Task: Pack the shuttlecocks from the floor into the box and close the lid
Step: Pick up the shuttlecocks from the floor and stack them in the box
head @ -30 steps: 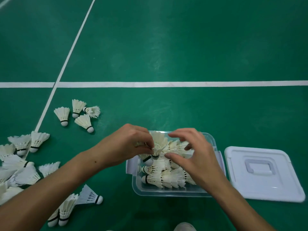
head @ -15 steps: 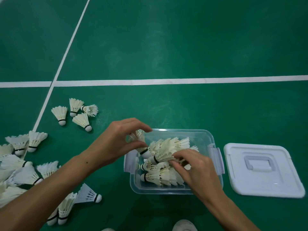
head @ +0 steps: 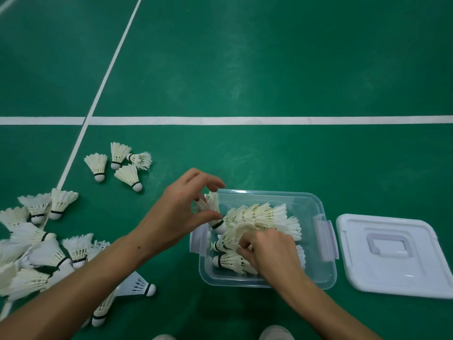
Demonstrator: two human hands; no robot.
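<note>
— Where are the hands, as you see it?

— My left hand (head: 182,212) pinches a shuttlecock (head: 215,217) at the box's (head: 318,278) left rim, thumb near its black-banded cork, feathers up under the fingers. My right hand (head: 269,251) is down inside the clear box, fingers curled into the packed shuttlecocks (head: 264,217); I cannot tell which one it grips.

— And the rest?

— Loose shuttlecocks (head: 44,253) lie heaped on the green floor (head: 269,69) left of my forearm, four more (head: 117,163) farther out near the white line. The lid (head: 397,256) lies flat on the floor just right of the box, handle up.
</note>
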